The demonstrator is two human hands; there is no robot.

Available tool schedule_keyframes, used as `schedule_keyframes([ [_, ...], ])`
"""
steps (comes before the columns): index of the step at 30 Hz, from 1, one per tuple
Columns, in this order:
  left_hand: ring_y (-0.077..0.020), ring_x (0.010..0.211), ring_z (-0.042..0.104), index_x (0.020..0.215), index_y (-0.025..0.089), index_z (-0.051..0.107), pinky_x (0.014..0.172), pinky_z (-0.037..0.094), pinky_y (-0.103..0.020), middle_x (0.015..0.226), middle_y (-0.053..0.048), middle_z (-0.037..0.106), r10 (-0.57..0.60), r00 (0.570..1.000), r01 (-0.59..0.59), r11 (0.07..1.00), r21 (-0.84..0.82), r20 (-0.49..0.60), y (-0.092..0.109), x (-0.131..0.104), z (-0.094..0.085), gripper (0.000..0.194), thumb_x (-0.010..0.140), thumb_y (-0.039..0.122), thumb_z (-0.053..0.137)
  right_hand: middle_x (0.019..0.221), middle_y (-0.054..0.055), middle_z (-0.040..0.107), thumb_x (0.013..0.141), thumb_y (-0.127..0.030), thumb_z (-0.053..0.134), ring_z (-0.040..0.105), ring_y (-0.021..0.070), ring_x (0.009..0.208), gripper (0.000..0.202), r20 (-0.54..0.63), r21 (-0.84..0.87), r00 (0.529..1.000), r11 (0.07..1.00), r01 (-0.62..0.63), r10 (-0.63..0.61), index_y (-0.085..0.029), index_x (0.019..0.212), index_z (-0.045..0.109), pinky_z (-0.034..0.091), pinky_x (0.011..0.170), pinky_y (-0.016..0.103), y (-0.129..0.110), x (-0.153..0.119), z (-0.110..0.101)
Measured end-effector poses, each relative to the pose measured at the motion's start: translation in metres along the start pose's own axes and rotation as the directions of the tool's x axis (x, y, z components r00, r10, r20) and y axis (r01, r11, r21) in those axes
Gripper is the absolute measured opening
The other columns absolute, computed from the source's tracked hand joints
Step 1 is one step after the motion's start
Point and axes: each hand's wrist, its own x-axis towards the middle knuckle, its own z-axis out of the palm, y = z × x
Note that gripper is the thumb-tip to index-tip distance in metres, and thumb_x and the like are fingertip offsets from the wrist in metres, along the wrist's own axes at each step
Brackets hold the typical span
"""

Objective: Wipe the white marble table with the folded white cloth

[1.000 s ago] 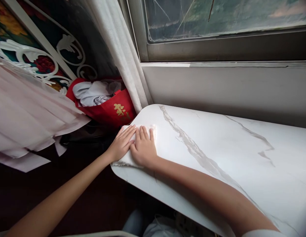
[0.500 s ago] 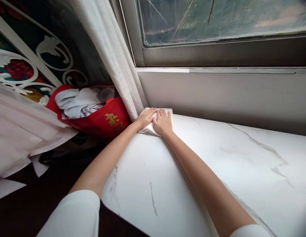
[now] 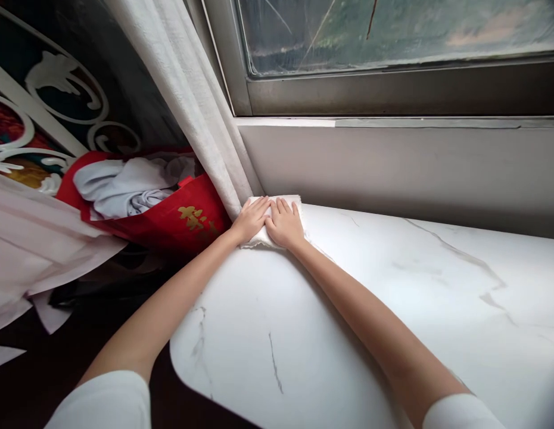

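Observation:
A folded white cloth [image 3: 264,239] lies flat at the far left corner of a white marble-patterned tabletop [image 3: 241,322]. My left hand [image 3: 251,219] rests on the cloth's left part, palm down with fingers stretched out. Beside it, my right hand [image 3: 286,223] presses flat on the right part, its fingers slightly spread. The two hands nearly touch at the thumb side, and both cover much of the cloth. Both arms reach forward across the table.
A pale curtain [image 3: 192,101] hangs right by the cloth's corner. Left of the table stands a red bag [image 3: 170,229] with light clothes [image 3: 125,185] inside. Beyond the table are a wall [image 3: 370,155] and a framed window [image 3: 393,36]. Pink fabric [image 3: 44,244] drapes at left.
The whole view has shifted slightly, so things appear a little further left. Both hands stay flat on the cloth at the same table corner.

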Motion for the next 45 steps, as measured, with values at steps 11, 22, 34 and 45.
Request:
schedule_keyframes([
  [11, -0.0204, 0.138, 0.021, 0.145, 0.013, 0.023, 0.113, 0.015, -0.046, 0.149, -0.011, 0.030, 0.092, 0.991, -0.095, 0.995, -0.025, -0.097, 0.049, -0.171, -0.021, 0.051, 0.097, 0.027, 0.021, 0.151, 0.018, 0.022, 0.093, -0.028, 0.027, 0.009, 0.0266, 0.141, 0.058, 0.090, 0.166, 0.981, 0.974, 0.153, -0.169, 0.000, 0.143, 0.024, 0.001, 0.114, 0.048, -0.070, -0.144, -0.021],
  [22, -0.0243, 0.139, 0.019, 0.148, 0.016, 0.003, 0.112, 0.015, -0.052, 0.152, -0.011, 0.021, 0.130, 0.989, -0.132, 0.991, -0.012, -0.076, 0.128, -0.219, -0.032, 0.058, 0.095, 0.019, 0.026, 0.154, 0.010, -0.002, 0.091, -0.025, 0.032, -0.009, 0.0201, 0.140, 0.065, 0.408, 0.399, 0.877, 0.914, 0.080, -0.255, -0.006, 0.147, 0.005, -0.002, 0.115, 0.046, -0.044, -0.217, -0.073],
  [34, -0.0219, 0.138, 0.023, 0.140, 0.007, 0.034, 0.113, 0.009, -0.046, 0.148, -0.014, 0.031, 0.072, 0.997, -0.072, 0.997, 0.009, -0.018, 0.107, -0.021, 0.002, 0.050, 0.094, 0.023, 0.024, 0.149, 0.013, 0.030, 0.095, -0.025, 0.021, 0.021, 0.0209, 0.138, 0.053, 0.000, -0.040, 0.999, 0.998, -0.049, 0.049, -0.003, 0.141, 0.032, 0.011, 0.113, 0.041, 0.049, -0.083, -0.043],
  [45, -0.0173, 0.137, 0.023, 0.140, 0.016, 0.035, 0.113, 0.008, -0.043, 0.149, -0.007, 0.031, 0.067, 0.998, -0.067, 0.994, -0.085, 0.001, 0.132, 0.072, 0.016, 0.048, 0.093, 0.024, 0.027, 0.146, 0.015, 0.036, 0.092, -0.021, 0.023, 0.028, 0.0222, 0.136, 0.052, -0.094, -0.152, 0.983, 0.974, -0.168, 0.155, -0.003, 0.139, 0.036, 0.017, 0.110, 0.041, 0.120, -0.042, -0.054],
])
